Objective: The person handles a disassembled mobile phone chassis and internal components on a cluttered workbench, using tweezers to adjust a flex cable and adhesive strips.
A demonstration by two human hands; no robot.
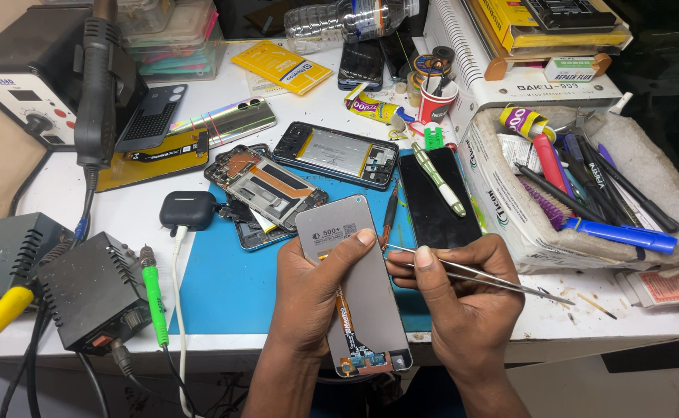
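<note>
My left hand (308,286) grips a grey phone display panel (355,310) by its left edge, back side up, with an orange flex cable running down it; the thumb rests near its top. My right hand (463,294) holds metal tweezers (502,280) just right of the panel, tips pointing left toward its edge. Beyond the panel, on the blue mat (223,286), lie an opened phone frame (266,190), a second open phone body (336,155) and a black glass screen (437,209) with a white-green pen on it.
A soldering station (84,294) and green-handled iron (153,302) sit at the left, a hot-air unit (37,85) behind. A black earbud case (188,209) lies near the mat. At the right, a box (509,224) holds pens and tools; a red cup (436,104) stands behind.
</note>
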